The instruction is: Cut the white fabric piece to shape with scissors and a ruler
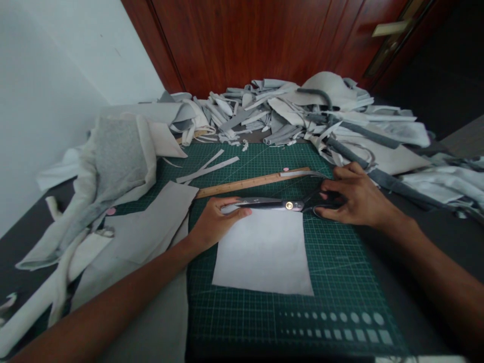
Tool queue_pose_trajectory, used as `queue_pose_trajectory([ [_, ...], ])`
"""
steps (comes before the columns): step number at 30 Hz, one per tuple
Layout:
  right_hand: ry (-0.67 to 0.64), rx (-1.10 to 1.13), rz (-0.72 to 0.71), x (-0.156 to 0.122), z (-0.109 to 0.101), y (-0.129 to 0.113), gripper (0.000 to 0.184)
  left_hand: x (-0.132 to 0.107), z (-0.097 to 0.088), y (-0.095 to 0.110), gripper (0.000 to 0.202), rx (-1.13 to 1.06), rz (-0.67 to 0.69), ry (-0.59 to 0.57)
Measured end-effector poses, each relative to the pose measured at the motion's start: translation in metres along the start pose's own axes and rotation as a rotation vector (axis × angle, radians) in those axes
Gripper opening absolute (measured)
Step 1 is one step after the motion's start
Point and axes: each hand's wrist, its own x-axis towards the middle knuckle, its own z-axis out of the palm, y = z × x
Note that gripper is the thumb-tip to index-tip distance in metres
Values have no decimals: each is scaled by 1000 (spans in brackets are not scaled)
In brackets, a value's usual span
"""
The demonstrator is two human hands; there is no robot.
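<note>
Head view. Cloth (264,252): pale, smooth, squarish; flat on green gridded mat (234,312), towards the wearer from both hands. Left hand (212,219), nearer: thumb and fingers closed on its far-left corner. Right hand (351,196): curled around handles of scissors (289,205) (dark metal), long axis left-right along the cloth's far edge. Beyond: wooden ruler (242,185).

A reddish-brown door (245,40) faces you at 12 o'clock, beside a pale wall (68,60).
The wall fills your 10 o'clock; the door's metal handle (391,28) sits at 1 o'clock, with deep shadow past it at 2. Your dark work surface (408,287) shows at 4 and 9 o'clock, under dim, soft light.
</note>
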Motion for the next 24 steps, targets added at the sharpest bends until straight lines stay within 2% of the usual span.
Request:
queue_pose_trajectory([
  [7, -2, -26, -6, 3, 2, -1, 33, 1, -3, -1, 28, 24, -4, 4],
  [14, -22, -13, 13, 3, 2, -2, 36, 1, -5, 1, 28, 17, -27, -40],
  [20, -37, -10, 39, 3, 0, -2, 37, -1, -4, -2, 37, 66, -61, 5],
  [24, -37, -8, 25, 3, 0, -2, 36, 0, -4, -1, 35, 66, -34, -8],
])
